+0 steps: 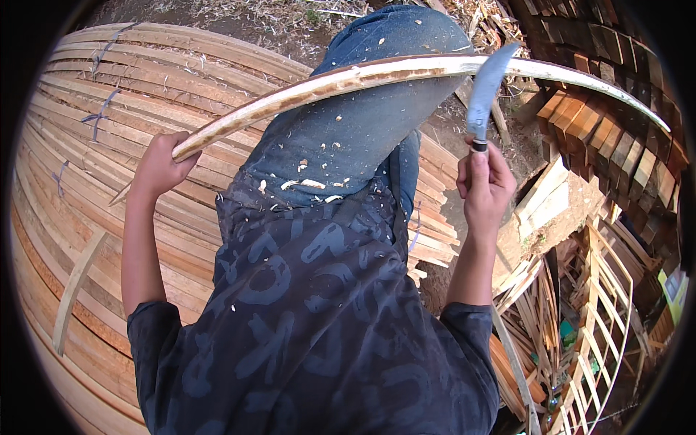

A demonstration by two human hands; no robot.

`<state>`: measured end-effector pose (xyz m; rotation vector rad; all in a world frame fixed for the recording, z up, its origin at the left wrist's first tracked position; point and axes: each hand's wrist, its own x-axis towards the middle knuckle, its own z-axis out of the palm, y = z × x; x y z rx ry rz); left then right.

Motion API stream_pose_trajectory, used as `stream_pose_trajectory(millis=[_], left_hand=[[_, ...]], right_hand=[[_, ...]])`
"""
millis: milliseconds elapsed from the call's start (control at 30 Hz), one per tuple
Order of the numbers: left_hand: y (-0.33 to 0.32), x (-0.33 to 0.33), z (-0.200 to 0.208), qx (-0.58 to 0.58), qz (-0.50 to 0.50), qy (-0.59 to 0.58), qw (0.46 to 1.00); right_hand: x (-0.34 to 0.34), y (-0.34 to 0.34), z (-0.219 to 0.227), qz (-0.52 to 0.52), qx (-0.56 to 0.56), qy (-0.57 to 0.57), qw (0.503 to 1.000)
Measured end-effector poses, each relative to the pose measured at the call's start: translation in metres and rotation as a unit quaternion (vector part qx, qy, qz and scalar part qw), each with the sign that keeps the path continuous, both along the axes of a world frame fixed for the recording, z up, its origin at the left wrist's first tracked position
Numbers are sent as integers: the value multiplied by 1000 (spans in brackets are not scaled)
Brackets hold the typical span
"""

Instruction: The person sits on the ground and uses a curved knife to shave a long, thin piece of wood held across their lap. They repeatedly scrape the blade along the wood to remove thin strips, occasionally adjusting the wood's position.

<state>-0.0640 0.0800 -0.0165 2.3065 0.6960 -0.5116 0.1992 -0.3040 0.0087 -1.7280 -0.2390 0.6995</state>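
Note:
My left hand (162,165) is closed around the near end of a long, thin wooden strip (290,94). The strip looks bowed and runs across my thigh toward the far right; its face is pale, with brown bark-like patches along it. In my right hand (487,181) is a knife (491,90), gripped by its dark handle. Its broad blade points up and away and overlaps the strip in the picture; whether the edge touches the wood I cannot tell. Small pale shavings (312,184) lie on my blue jeans (355,130).
Long sawn boards (181,69), some bundled with ties (101,116), spread out beneath and to my left. On the right stand stacked timber pieces (602,138), a slatted wooden frame (596,326) and a heap of thin offcuts (540,304). Shavings litter the ground (268,29) ahead.

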Motion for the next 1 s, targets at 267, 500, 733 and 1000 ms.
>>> stream_pose_trajectory(millis=[267, 500, 733, 1000], left_hand=[[-4, 9, 7, -10, -11, 22, 1000], [-6, 13, 7, -8, -15, 24, 1000], [-12, 20, 3, -10, -5, 41, 999], [-10, 22, -3, -32, -2, 33, 999]], right_hand=[[-21, 7, -10, 107, -85, -46, 990], [-18, 8, 0, -14, -54, -3, 998], [-18, 11, -11, 147, -16, -150, 978], [-21, 15, 3, -23, -70, -21, 997]])
